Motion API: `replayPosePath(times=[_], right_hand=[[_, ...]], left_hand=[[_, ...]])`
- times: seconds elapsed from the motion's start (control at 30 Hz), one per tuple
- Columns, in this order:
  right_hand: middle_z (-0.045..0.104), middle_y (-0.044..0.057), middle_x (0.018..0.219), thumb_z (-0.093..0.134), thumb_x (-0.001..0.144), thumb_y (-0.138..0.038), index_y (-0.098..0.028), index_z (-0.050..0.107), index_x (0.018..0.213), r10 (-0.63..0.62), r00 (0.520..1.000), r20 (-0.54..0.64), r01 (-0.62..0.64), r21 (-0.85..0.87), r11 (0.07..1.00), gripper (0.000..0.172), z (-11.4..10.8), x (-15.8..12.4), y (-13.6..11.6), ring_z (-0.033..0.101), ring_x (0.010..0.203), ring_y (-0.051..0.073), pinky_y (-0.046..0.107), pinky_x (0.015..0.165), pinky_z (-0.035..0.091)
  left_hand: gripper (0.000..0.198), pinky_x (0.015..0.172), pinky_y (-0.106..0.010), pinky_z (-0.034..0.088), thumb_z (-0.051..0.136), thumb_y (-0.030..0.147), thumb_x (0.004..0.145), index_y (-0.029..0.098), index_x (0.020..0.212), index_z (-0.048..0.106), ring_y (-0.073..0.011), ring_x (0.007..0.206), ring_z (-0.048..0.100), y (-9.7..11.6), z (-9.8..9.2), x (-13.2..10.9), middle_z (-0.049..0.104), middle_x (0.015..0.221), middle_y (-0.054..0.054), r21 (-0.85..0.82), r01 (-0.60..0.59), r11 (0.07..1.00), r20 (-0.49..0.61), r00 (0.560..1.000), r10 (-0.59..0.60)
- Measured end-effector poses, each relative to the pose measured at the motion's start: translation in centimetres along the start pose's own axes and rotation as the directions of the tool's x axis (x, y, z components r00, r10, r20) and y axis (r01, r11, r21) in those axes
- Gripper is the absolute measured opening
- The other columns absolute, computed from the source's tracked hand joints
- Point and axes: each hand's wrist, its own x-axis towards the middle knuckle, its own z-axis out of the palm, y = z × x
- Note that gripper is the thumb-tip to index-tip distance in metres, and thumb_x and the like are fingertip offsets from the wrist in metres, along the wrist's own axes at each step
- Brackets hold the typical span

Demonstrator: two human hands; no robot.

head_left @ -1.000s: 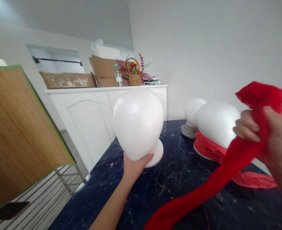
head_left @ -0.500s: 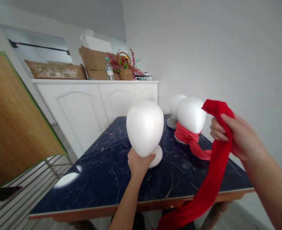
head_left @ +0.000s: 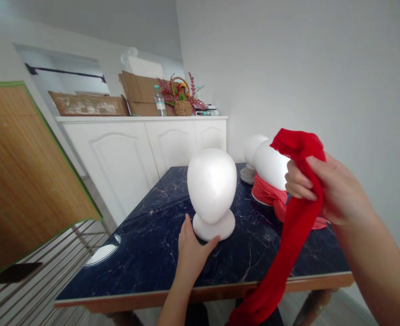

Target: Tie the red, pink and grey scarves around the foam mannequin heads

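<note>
A white foam mannequin head (head_left: 212, 185) stands upright on its round base on the dark marble table (head_left: 145, 253). My left hand (head_left: 191, 251) rests on the table against the front of that base, fingers curved around it. My right hand (head_left: 325, 190) is raised at the right, closed on a long red scarf (head_left: 288, 244) that hangs down past the table's front edge. Behind it, a second foam head (head_left: 271, 164) wears a lighter red scarf (head_left: 271, 197) around its neck. A third foam head (head_left: 252, 147) stands further back.
A white cabinet (head_left: 142, 145) stands behind the table, carrying cardboard boxes (head_left: 140, 95), a water bottle (head_left: 159, 104) and a flower basket (head_left: 183, 97). At left are a bamboo mat (head_left: 23, 172) and a wire rack (head_left: 50, 271) with a dark phone (head_left: 10, 274).
My left hand has set the foam head down on the table and now rests at its base. My right hand with the red scarf stays raised, shifted slightly left.
</note>
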Motion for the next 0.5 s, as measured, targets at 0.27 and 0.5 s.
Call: replayPosePath(times=[0.27, 0.5], right_hand=[[0.050, -0.004, 0.066, 0.052, 0.097, -0.035, -0.025, 0.060, 0.106, 0.202, 0.928, 0.313, -0.164, -0.142, 0.976, 0.016, 3.1, -1.4, 1.2, 0.039, 0.052, 0.007, 0.020, 0.045, 0.029], [0.061, 0.001, 0.086, 0.062, 0.089, -0.025, -0.017, 0.064, 0.095, 0.239, 0.808, 0.539, -0.059, -0.329, 0.943, 0.010, 6.7, 1.2, 0.7, 0.058, 0.083, 0.013, 0.024, 0.073, 0.049]], left_hand=[[0.072, 0.103, -0.052, 0.048, 0.063, 0.043, 0.085, 0.036, 0.147, 0.028, -0.0322, 0.133, 0.046, 8.2, -10.1, -2.5, 0.042, 0.147, -0.010, -0.260, -0.570, 0.780, -0.202, 0.821, 0.533], [0.051, 0.077, -0.033, 0.057, 0.049, 0.009, 0.088, 0.031, 0.134, 0.050, -0.0187, 0.089, 0.066, 15.9, -12.2, 3.0, 0.063, 0.111, -0.006, 0.384, -0.912, 0.143, 0.308, 0.273, 0.912]])
